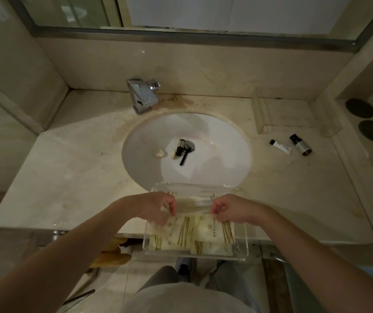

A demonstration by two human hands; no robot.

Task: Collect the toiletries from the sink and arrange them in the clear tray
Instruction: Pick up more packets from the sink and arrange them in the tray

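Head view, only angle going. Clear acrylic rectangular tray (242, 253) parked at the front edge of the beige marble counter (68, 177), near half hanging out past the edge. Already loaded with cream sachets with gold stripes (212, 231), four or so, lying flat side by side.

Left hand (158, 207) curled, fingertips pinching the left end of a long slim clear-wrapped packet (200, 203); right hand (227, 210) curled the same way on its right end. Packet held crosswise over the back half of the tray; touching the tray floor or not, can't tell. Looks like mid-placement of this one, so the arranging step, roughly halfway through the job.

Still sitting in the white oval sink basin (226, 136): small black-capped bottle (180, 146) and black razor-like stick (184, 157) right at the drain, plus a pale round bit (159, 152) and a cream sliver (173, 155) just beside. Off to the right on the counter, white tube with black cap (280, 146) and dark small bottle (301, 144), near each other.

Next up, probably: lay the packet flat behind the sachets, let go, then reach forward into the basin. Worth nudging the tray back first, overhang looks tippy.
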